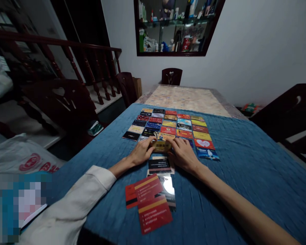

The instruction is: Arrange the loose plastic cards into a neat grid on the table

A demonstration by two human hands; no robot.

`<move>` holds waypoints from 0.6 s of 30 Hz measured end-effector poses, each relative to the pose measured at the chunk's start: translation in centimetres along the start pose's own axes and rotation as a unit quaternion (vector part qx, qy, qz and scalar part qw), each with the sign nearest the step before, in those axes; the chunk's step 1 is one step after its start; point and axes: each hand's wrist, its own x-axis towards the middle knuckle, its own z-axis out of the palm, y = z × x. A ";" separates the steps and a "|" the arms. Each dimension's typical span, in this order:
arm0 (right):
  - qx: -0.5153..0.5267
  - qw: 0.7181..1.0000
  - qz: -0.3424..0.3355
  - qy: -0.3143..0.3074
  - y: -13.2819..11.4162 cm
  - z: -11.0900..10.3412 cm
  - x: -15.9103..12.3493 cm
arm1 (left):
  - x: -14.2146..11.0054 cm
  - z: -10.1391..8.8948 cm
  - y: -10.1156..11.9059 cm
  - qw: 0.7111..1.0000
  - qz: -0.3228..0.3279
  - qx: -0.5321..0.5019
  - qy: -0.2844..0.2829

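Note:
A gold card (162,146) with dark lettering is held between my two hands, just below the near edge of a block of laid-out cards. My left hand (142,150) pinches its left end. At the right end, the fingers of my right hand (185,152) grip it too. Beyond them, colourful cards (168,130) lie in several rows and columns on the blue cloth. Closer to me is a loose pile, with a black card (159,165), a glossy silver card (167,185) and red cards (155,215) overlapping one another.
The blue cloth (226,190) covers the near part of the table, and a patterned tabletop (180,97) shows beyond. Dark wooden chairs (171,76) stand around it. To the left are a white plastic bag (22,156), a railing (73,63) and a small green packet (95,128).

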 end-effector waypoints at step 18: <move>-0.035 0.999 0.021 0.025 1.8 -0.8 0.1 | 2.8 -0.1 0.1 0.989 0.089 0.108 -0.046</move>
